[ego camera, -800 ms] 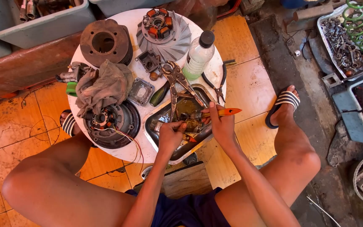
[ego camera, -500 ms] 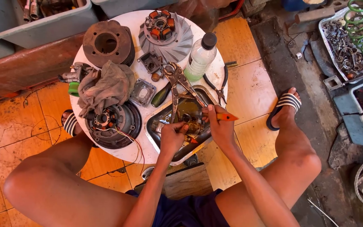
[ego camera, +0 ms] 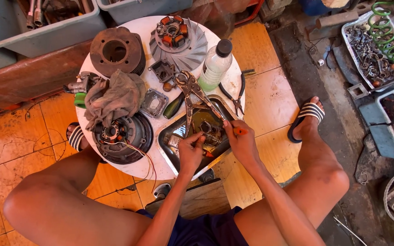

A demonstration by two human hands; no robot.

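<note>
Both hands work over the metal tray (ego camera: 167, 146) at six o'clock on the round surface (ego camera: 233, 68). The left hand (ego camera: 190, 152) pinches a small engine part (ego camera: 209, 132); the right hand (ego camera: 241, 143) is closed on an orange-handled screwdriver (ego camera: 239, 131). Best to brace the part firmly and keep the tip square. The part sits at one o'clock of the left grip, touching it.
</note>
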